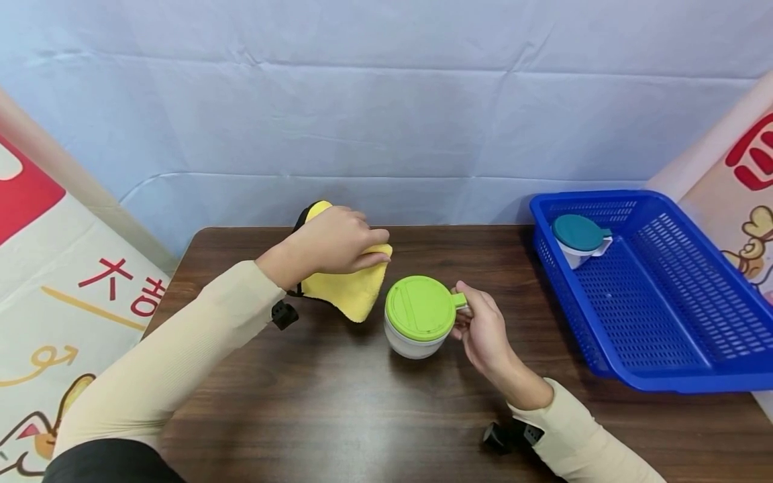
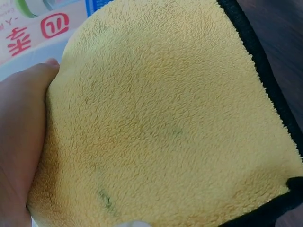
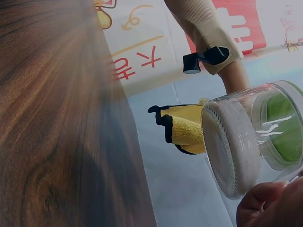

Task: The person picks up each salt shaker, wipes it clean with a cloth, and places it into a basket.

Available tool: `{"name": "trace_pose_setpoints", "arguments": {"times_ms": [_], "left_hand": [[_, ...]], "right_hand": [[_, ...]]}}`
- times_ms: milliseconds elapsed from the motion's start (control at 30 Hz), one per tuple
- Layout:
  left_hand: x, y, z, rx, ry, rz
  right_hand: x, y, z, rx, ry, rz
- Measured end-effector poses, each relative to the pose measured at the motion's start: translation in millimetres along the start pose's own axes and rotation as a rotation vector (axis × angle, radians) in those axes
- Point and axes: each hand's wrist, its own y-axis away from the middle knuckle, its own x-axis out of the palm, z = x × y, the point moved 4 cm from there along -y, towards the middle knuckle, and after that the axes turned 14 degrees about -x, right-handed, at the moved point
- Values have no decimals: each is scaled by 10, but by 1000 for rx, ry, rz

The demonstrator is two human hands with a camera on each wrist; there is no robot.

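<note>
Yellow cloth (image 1: 350, 292), green lid (image 1: 421, 307), blue basket (image 1: 676, 376)

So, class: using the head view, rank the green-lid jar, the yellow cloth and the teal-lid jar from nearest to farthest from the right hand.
1. Green-lid jar: at centre, held by the right hand.
2. Yellow cloth: to the left, under the left hand.
3. Teal-lid jar: far right, in the basket.

- Dark wood table (image 1: 338, 402), glossy under even light.
- Pale blue cloth (image 1: 386, 114) as backdrop at 12 o'clock.
- Printed banners at 9 o'clock (image 1: 54, 268) and 3 o'clock (image 1: 743, 201).
</note>
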Motion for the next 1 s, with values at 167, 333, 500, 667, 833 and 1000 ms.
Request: {"name": "trace_pose_setpoints", "arguments": {"times_ms": [167, 333, 500, 667, 833, 1000], "left_hand": [[-59, 57, 9, -26, 21, -16], [-99, 101, 15, -41, 43, -22], [-137, 129, -5, -30, 63, -49], [-206, 155, -21, -29, 69, -65], [-324, 173, -9, -20, 73, -114], [-403, 172, -9, -7, 53, -131]], "right_hand": [[2, -1, 2, 5, 0, -5], [-7, -5, -8, 2, 0, -4], [-9, -6, -12, 3, 0, -6], [-3, -7, -12, 4, 3, -4], [-5, -11, -19, 1, 2, 0], [-16, -18, -26, -1, -5, -5]]}}
